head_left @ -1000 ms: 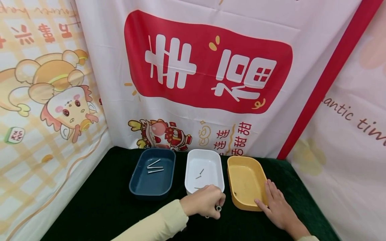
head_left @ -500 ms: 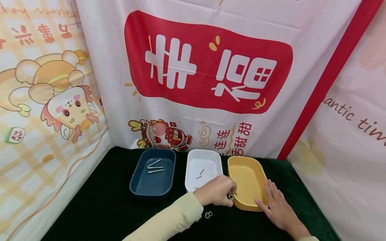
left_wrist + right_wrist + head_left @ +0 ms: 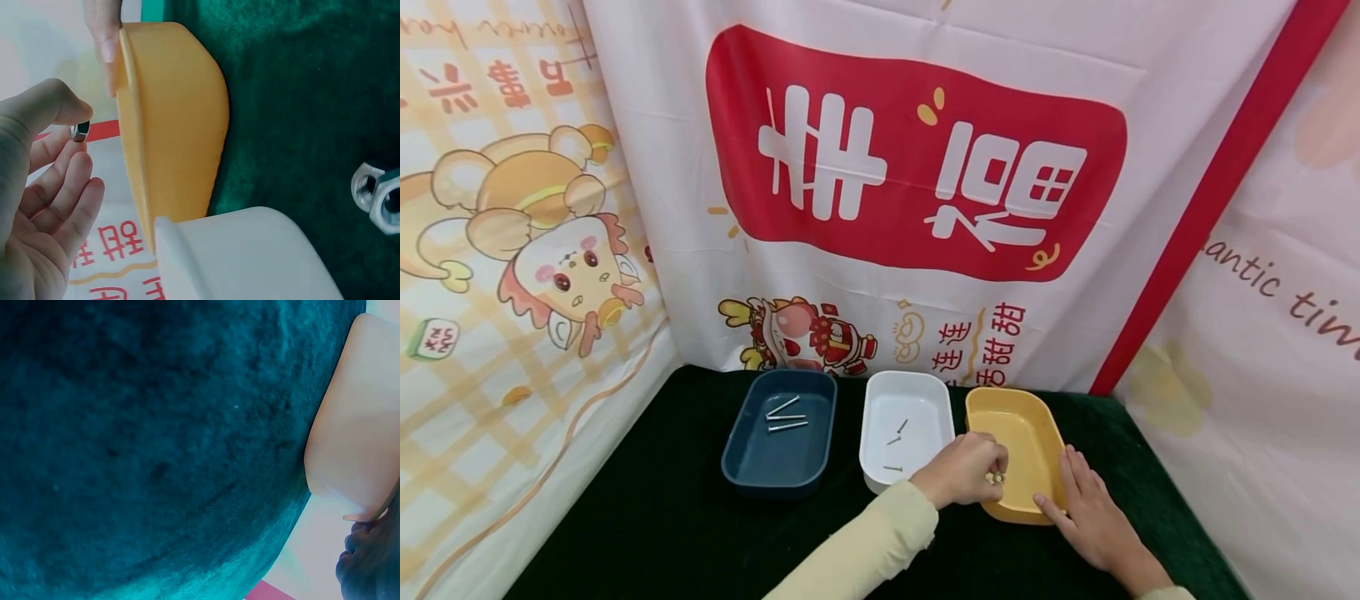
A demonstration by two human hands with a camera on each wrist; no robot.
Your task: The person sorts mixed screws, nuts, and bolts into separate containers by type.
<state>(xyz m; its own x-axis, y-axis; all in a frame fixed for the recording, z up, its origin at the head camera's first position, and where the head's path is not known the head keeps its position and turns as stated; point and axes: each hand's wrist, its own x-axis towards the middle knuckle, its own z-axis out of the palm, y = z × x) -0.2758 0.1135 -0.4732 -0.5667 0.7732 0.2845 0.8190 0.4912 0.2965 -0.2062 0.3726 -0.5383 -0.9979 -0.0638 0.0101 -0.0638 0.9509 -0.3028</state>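
Note:
My left hand (image 3: 964, 468) is over the near left rim of the yellow tray (image 3: 1017, 500). Between its thumb and fingertips it pinches a small metal nut (image 3: 80, 131), seen edge-on in the left wrist view. On the right rim of the same tray rests my right hand (image 3: 1093, 512), its fingers straight along the side. Two more nuts (image 3: 386, 203) lie on the dark green cloth; in the head view the left sleeve hides them.
A white tray (image 3: 907, 398) with several small screws stands left of the yellow one. Further left, a blue tray (image 3: 778, 467) holds several long screws (image 3: 787, 427). Printed fabric walls (image 3: 917, 167) rise behind the green cloth (image 3: 647, 500) and at both sides.
The left hand has moved right with the nut, from in front of the white tray to above the yellow tray's rim. The right hand has stayed on the yellow tray.

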